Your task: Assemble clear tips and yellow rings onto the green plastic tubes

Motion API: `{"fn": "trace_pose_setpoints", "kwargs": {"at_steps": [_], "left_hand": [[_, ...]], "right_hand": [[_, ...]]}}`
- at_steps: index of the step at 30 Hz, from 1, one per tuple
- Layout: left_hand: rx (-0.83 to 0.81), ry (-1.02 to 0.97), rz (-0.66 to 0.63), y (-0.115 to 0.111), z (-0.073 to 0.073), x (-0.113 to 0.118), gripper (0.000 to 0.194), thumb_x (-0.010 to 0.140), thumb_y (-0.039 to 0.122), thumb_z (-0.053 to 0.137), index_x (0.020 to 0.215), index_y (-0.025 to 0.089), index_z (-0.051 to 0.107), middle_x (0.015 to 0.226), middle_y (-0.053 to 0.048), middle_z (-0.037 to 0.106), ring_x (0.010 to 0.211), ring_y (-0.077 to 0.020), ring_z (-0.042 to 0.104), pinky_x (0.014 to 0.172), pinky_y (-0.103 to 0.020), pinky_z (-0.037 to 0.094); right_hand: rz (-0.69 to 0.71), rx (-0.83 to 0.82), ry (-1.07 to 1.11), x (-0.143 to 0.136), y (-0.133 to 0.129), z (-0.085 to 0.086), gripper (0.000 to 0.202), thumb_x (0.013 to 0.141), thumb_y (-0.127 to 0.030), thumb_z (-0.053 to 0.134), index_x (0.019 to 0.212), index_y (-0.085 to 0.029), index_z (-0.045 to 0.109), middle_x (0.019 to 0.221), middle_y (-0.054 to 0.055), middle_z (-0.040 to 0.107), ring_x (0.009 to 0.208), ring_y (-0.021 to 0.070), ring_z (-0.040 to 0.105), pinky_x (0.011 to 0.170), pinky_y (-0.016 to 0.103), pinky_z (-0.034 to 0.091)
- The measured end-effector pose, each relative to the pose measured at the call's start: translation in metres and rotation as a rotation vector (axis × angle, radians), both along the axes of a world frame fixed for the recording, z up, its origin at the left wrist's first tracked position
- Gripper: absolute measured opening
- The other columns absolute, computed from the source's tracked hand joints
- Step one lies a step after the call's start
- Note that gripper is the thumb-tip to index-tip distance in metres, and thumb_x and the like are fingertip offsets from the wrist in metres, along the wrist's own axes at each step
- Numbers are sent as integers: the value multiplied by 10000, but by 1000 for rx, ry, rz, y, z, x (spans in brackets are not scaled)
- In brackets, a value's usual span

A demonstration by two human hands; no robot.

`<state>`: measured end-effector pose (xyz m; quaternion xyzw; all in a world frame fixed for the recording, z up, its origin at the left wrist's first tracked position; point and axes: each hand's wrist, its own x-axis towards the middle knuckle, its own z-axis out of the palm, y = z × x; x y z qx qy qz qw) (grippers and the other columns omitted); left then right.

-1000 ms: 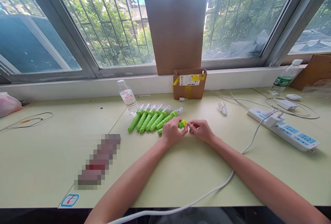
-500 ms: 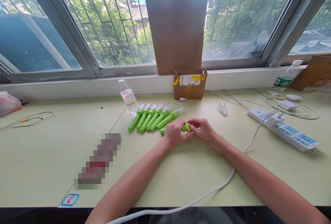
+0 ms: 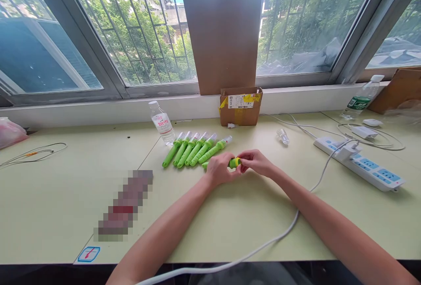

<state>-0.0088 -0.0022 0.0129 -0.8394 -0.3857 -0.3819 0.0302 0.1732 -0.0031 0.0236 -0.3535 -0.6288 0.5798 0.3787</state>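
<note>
My left hand [image 3: 219, 169] is wrapped around a green plastic stick [image 3: 234, 162], whose tail end pokes out to the left of the fingers. A yellow ring shows at the stick's right end. There my right hand [image 3: 258, 163] pinches the tip, its thumb and fingers closed on it; the exact tip is hidden. Just beyond my left hand, several similar green sticks [image 3: 194, 152] with clear caps lie side by side, slanted. A loose clear cap-like piece [image 3: 283, 137] lies apart from them, off to the right.
Behind the row stands a water bottle [image 3: 162, 123]. A cardboard box [image 3: 241, 107] is against the sill. At right lie a power strip [image 3: 362, 164] and another bottle [image 3: 362, 98]. A white cable [image 3: 272, 242] crosses under my right forearm. A blurred-out item [image 3: 126, 204] lies left.
Both hands keep their grip on the green stick. A little more of the stick shows between the hands, and the view has shifted slightly.
</note>
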Motion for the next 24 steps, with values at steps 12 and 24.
{"fn": "trace_pose_setpoints", "kwargs": {"at_steps": [12, 24], "left_hand": [[40, -60, -5, -1, -4, -2, 237, 720, 394, 574, 824, 191, 508, 592, 25, 577, 463, -96, 503, 445, -214, 352], [8, -88, -7, 0, -7, -1, 271, 819, 424, 539, 903, 202, 410, 515, 84, 444, 384, -83, 421, 437, -199, 268]], "right_hand": [[102, -267, 121, 4, -2, 1, 252, 698, -310, 705, 848, -111, 665, 723, 66, 693, 641, 157, 662, 676, 318, 561], [88, -406, 344, 5, -2, -3, 276, 691, -210, 740, 936, -144, 630, 790, 37, 667, 645, 126, 636, 736, 326, 544]]}}
